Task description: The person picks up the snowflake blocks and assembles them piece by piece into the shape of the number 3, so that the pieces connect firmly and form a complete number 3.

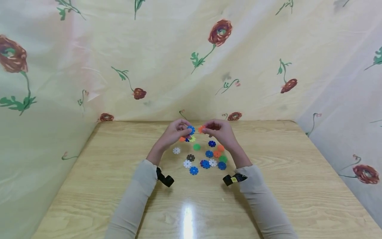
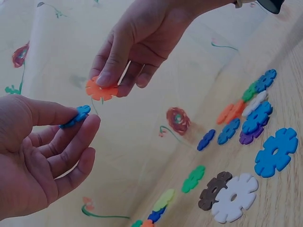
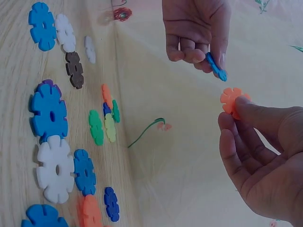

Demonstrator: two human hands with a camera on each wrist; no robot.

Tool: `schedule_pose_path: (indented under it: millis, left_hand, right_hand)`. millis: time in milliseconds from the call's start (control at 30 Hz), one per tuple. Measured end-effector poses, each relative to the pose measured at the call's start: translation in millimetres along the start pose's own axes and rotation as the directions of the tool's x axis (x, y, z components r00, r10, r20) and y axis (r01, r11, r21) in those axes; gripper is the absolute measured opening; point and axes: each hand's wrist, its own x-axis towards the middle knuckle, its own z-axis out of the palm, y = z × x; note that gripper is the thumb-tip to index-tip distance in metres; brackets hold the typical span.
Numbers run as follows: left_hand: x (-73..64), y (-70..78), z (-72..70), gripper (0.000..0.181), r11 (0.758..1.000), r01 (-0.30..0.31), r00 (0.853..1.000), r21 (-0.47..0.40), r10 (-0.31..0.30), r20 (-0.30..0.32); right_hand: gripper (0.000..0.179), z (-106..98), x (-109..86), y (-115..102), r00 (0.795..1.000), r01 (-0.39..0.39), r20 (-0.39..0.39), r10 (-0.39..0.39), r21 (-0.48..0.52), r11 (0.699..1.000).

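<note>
My left hand (image 1: 176, 131) pinches a blue notched plastic disc (image 2: 78, 116) between thumb and fingers. Across from it, my right hand (image 1: 221, 132) pinches an orange notched disc (image 3: 231, 100) by its edge. Both discs are held up above the table, close together but apart. In the right wrist view the blue disc (image 3: 216, 66) is seen nearly edge-on, slightly above the orange one. The left wrist view shows the orange disc (image 2: 101, 89) nearly face-on under the right thumb.
Several loose discs lie on the wooden table (image 1: 104, 186) below the hands, among them a white disc (image 1: 176, 150), a black disc (image 1: 190, 157), a green disc (image 1: 197, 147) and a blue disc (image 1: 194, 170). A flowered cloth (image 1: 167, 59) hangs behind the table's far edge.
</note>
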Motion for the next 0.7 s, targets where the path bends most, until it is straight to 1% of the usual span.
schedule_pose_path:
  millis: [200, 433, 567, 700]
  left_hand:
    - [1.5, -3.2, 5.1, 0.021, 1.0, -0.01, 0.999, -0.014, 0.01, 0.031]
    - [2.5, -3.5, 9.8, 0.021, 0.999, -0.01, 0.999, -0.049, 0.011, 0.035]
    - [2.7, -4.7, 11.4, 0.022, 0.998, 0.003, 0.999, -0.067, -0.001, 0.036]
    - [1.8, -6.3, 13.1, 0.022, 0.997, 0.023, 0.999, -0.07, -0.02, 0.036]
  right_hand:
    - [0.017, -0.3, 0.1, 2.1, 0.999, 0.025, -0.019, -0.026, -0.021, 0.999]
    - [0.013, 1.7, -0.7, 3.3, 0.997, 0.07, -0.014, -0.071, -0.033, 0.997]
    - [0.011, 4.5, -3.0, 3.4, 0.997, 0.082, -0.013, -0.082, -0.02, 0.996]
    - [0.013, 7.8, -5.2, 3.0, 0.997, 0.079, -0.01, -0.079, 0.016, 0.997]
